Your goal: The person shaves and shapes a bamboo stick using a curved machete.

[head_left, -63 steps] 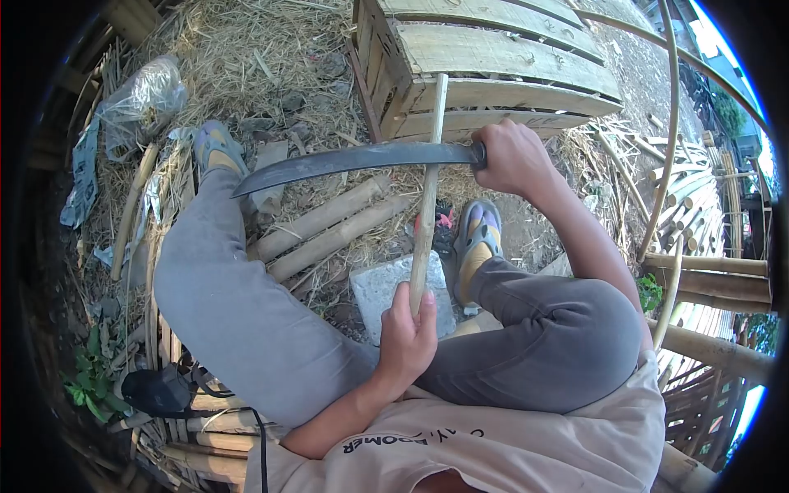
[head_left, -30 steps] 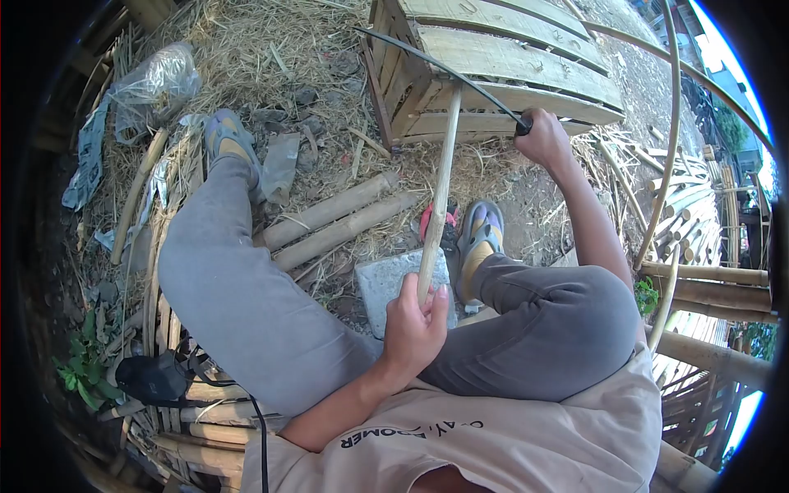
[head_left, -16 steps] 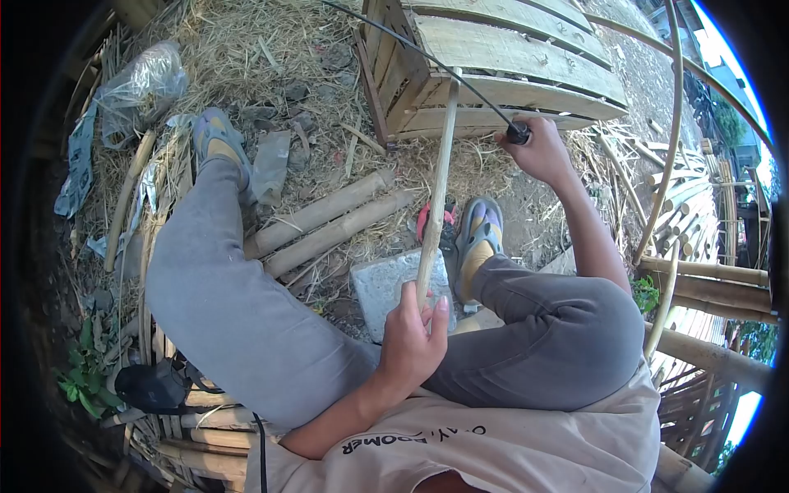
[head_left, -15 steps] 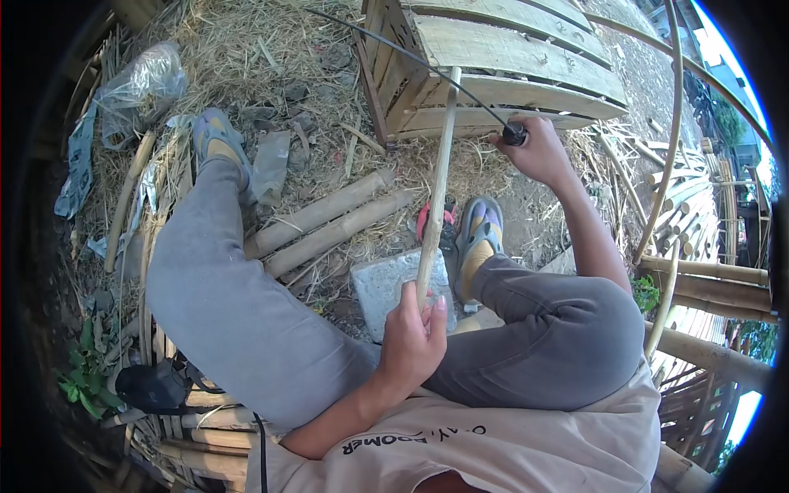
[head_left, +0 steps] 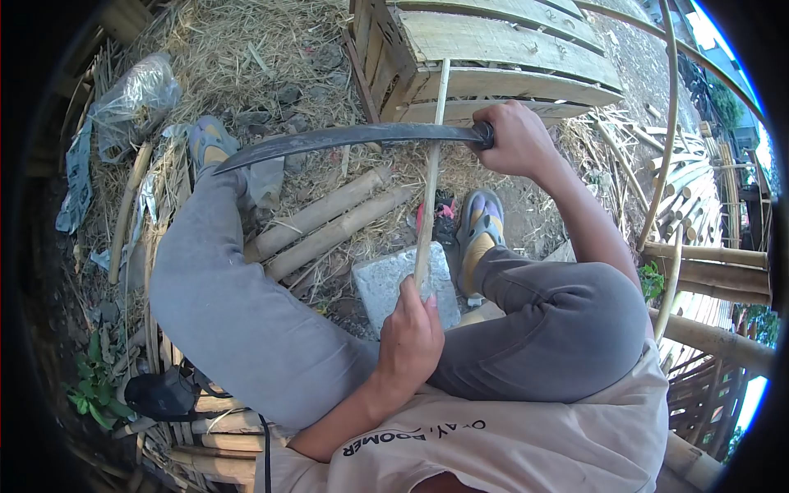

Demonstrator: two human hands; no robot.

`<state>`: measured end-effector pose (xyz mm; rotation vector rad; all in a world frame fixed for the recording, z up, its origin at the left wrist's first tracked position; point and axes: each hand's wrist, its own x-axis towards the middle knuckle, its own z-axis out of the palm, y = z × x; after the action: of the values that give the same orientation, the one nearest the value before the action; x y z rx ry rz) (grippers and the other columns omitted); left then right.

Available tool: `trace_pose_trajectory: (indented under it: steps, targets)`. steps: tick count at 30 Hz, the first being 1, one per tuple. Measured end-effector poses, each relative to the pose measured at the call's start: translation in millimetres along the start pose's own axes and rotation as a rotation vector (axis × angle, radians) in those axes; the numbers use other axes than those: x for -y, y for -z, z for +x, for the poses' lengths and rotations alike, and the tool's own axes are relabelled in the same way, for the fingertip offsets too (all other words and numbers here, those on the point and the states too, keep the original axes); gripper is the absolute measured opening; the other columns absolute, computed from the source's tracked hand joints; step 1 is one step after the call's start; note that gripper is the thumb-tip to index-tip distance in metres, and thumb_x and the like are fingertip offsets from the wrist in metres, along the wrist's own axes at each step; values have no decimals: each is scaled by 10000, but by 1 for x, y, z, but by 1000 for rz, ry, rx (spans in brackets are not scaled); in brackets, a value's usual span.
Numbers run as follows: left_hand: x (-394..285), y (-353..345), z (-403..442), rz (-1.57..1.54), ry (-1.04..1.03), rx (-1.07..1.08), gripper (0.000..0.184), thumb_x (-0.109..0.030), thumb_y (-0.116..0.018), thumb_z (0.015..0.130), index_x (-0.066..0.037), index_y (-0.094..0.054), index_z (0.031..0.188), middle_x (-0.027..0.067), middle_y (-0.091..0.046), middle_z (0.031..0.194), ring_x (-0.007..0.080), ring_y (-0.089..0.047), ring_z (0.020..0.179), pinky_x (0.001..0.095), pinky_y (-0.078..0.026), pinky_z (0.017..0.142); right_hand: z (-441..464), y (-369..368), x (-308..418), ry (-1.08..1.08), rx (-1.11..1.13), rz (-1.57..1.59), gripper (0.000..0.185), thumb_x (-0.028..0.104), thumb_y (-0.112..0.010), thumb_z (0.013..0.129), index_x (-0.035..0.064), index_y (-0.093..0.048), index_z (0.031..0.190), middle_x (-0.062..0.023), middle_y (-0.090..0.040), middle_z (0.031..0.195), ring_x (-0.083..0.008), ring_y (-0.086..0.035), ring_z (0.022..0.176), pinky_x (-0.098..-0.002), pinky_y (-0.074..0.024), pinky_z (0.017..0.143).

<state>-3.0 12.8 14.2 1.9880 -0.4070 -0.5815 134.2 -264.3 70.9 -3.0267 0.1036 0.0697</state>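
Observation:
My right hand (head_left: pixel 516 140) is closed around the handle of a long, dark, curved machete (head_left: pixel 345 138), whose blade points left with its tip over my left lower leg. The blade crosses in front of a thin bamboo strip (head_left: pixel 429 205); whether they touch I cannot tell. My left hand (head_left: pixel 411 333) grips the strip's lower end, holding it upright and slightly tilted over a pale stone block (head_left: pixel 382 283). The strip's upper end overlaps a slatted wooden crate (head_left: pixel 509 82) in view.
Two cut bamboo poles (head_left: pixel 329 218) lie on the straw-covered ground between my feet. A clear plastic bag (head_left: pixel 136 107) lies at the far left, and a black pouch (head_left: pixel 160 394) sits by my left thigh. Bamboo poles (head_left: pixel 707 255) and a bamboo pile (head_left: pixel 686 193) stand at the right.
My right hand has moved slightly left and turned the machete, so its blade now shows broadside and lies lower across the strip. My left hand has kept its grip.

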Motion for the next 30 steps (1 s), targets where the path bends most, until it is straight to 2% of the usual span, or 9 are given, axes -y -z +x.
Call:
trace_pose_trajectory:
  steps: [3,6,9,12,15,18,21,27,30]
  targets:
    - [-5,3,0,-28,74,55,379,-72,-520,993,115,-369,1286,367,-612,907,523,-644,769,569,-520,628,7,-11,-15,-72,-82,51,252,143,-648,635,5,-742,824,-254,-675,730,-423,-684,754,-485,-564,737]
    - [1,-2,-2,54,15,0,386,-67,-531,988,120,-362,1282,369,-608,888,527,-645,764,568,-525,633,13,-19,-27,-153,-142,119,232,136,-645,666,3,-746,828,-249,-682,740,-417,-692,773,-464,-569,748]
    - [-2,0,-1,43,42,8,385,-61,-545,982,119,-364,1269,368,-608,883,530,-645,753,568,-525,619,10,-11,-21,-130,-178,-11,224,140,-661,663,15,-753,825,-233,-698,762,-405,-696,789,-451,-570,774]
    - [-2,-1,-1,15,16,6,387,-76,-562,980,112,-371,1259,363,-610,852,531,-643,738,567,-523,603,11,-8,-20,-152,-113,18,228,144,-678,653,27,-760,832,-211,-713,783,-391,-699,796,-443,-570,792]
    - [2,-6,-1,-5,-18,-63,345,-103,-582,977,76,-394,1204,318,-589,703,511,-634,667,548,-481,559,12,-10,-20,-158,-126,13,231,140,-685,642,31,-759,832,-202,-714,780,-383,-701,788,-443,-572,785]
    - [2,-8,1,-21,-40,-94,366,-116,-615,962,72,-400,1190,310,-586,690,513,-633,662,540,-491,563,14,-3,-18,-180,-80,-14,235,138,-691,633,29,-757,830,-206,-709,768,-385,-699,778,-445,-574,774]
    - [3,-9,1,-13,-51,-112,368,-117,-630,954,67,-405,1180,308,-585,686,514,-633,663,542,-494,567,16,-3,-27,-220,-122,34,178,108,-617,632,-2,-678,758,-262,-652,744,-455,-646,784,-515,-514,771]
    - [0,-1,3,-29,16,-57,233,-91,-527,999,49,-413,1145,323,-590,725,510,-629,698,565,-452,562,20,-9,-38,-172,-160,-72,222,129,-666,621,26,-743,802,-227,-685,740,-420,-675,735,-475,-564,734]
    - [4,-3,2,0,-23,-88,165,-65,-455,1019,41,-415,1139,322,-581,731,529,-603,710,585,-408,573,19,-10,-35,-173,-173,-49,194,122,-646,633,14,-724,775,-242,-675,734,-427,-668,740,-480,-554,736]
